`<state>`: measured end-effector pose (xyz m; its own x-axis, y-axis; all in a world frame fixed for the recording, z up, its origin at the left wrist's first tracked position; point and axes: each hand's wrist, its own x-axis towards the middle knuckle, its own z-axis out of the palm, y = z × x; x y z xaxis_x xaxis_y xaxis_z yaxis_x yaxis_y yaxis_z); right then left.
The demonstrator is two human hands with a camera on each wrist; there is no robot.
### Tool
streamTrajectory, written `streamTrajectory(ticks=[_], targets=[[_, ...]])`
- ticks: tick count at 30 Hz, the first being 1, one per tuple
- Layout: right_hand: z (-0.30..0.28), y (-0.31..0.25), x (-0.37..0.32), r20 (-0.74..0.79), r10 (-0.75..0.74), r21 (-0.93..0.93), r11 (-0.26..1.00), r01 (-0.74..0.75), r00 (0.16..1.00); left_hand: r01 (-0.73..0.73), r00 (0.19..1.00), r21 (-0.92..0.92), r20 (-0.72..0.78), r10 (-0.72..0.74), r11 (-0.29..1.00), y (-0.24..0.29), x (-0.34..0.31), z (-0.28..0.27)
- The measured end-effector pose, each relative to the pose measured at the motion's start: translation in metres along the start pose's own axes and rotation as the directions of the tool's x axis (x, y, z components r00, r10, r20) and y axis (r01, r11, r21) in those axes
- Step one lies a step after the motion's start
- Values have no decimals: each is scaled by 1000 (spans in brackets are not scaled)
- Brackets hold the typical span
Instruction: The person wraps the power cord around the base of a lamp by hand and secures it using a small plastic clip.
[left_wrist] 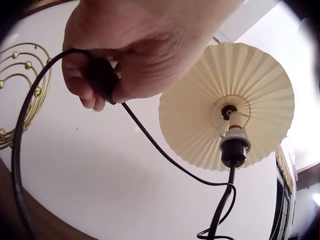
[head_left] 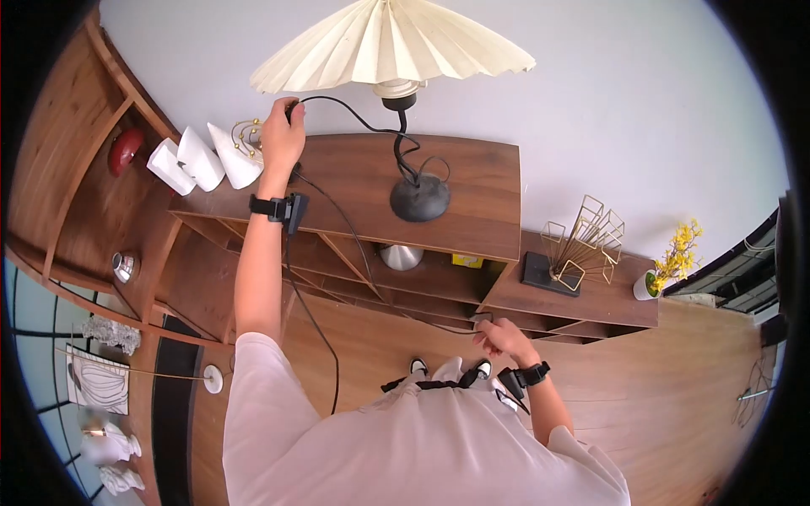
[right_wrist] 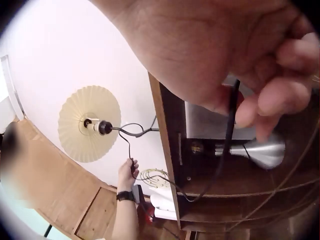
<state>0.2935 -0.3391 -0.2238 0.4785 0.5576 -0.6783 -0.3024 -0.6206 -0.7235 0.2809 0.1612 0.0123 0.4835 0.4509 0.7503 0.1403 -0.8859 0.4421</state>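
Observation:
A table lamp with a cream pleated shade [head_left: 388, 46] and a round black base [head_left: 419, 200] stands on the wooden cabinet. To the left of the shade, my raised left hand [head_left: 283, 142] holds a small black in-line switch [left_wrist: 101, 77] on the lamp's cord between thumb and fingers. From the switch, one stretch of cord [left_wrist: 160, 150] leads to the lamp stem and another droops toward my right hand [head_left: 508, 339]. That hand, low before the cabinet front, pinches the black cord [right_wrist: 231, 117]; its end is hidden in the fingers.
White cone-shaped ornaments [head_left: 239, 160] and a gold wire piece [head_left: 246, 135] stand left of the lamp. A silver cone-shaped object [head_left: 401, 257] sits in the shelf below. Right, on a lower cabinet, are a gold geometric sculpture [head_left: 582, 244] and yellow flowers [head_left: 677, 253] in a white pot.

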Motion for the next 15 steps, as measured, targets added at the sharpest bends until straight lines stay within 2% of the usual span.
streamTrajectory(ticks=[2,4,6,8,9,11,14,15], targets=[[13,8,19,15,-2,10,1000,2,1000,54,999,15,-7,-54,998,-1,5,12],[28,18,42,139,77,60,994,-86,987,27,1000,62,-11,-26,998,-2,8,26],[44,31,70,185,51,0,999,-52,981,33,999,41,6,-34,999,-1,10,42],[63,38,94,314,36,-107,994,-2,949,45,999,7,26,-45,999,0,11,60],[70,31,97,311,35,-105,994,-2,950,19,998,2,57,-19,1000,4,10,67],[85,9,101,379,66,-236,971,27,923,-25,996,-36,89,28,999,10,7,85],[107,1,112,364,15,-245,966,80,931,-43,992,-89,114,53,995,15,7,108],[113,0,116,363,15,-247,966,81,932,1,993,-78,117,8,997,19,8,113]])
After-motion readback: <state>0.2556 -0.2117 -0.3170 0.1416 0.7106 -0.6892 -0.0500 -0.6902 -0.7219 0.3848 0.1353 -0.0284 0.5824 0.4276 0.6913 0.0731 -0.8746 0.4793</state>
